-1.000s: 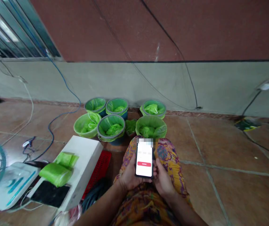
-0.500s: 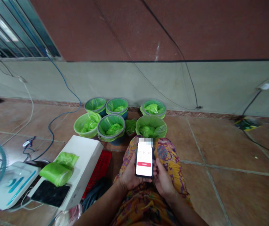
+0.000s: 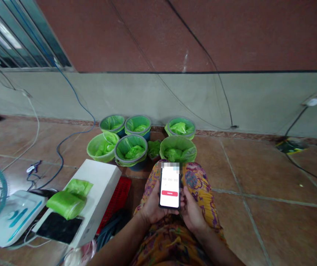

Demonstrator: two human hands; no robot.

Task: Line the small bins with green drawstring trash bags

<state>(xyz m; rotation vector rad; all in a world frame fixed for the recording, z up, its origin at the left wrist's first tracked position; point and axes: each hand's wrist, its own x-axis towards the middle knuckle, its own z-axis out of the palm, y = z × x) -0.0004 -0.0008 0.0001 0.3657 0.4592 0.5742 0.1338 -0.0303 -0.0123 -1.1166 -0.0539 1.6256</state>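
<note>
A smartphone (image 3: 169, 184) with a lit white screen, zeros and a red bar rests upright over my lap. My left hand (image 3: 152, 207) is closed around its left side and lower edge, with some fingers hidden behind it. Against the right edge of the phone, my right hand (image 3: 193, 212) has its fingers curled and its thumb close to the side. Beyond my knees stands a bucket (image 3: 188, 153) lined with a green plastic bag. Patterned yellow and purple cloth (image 3: 197, 181) covers my legs.
Several more bag-lined buckets (image 3: 132, 137) stand along the wall. On the left, a white box (image 3: 107, 173) carries a folded green bundle (image 3: 66, 205) and a dark-screened device (image 3: 60, 227). A red basket (image 3: 121, 192) sits beside it. A fan (image 3: 4, 184) and cables (image 3: 61, 147) lie further left.
</note>
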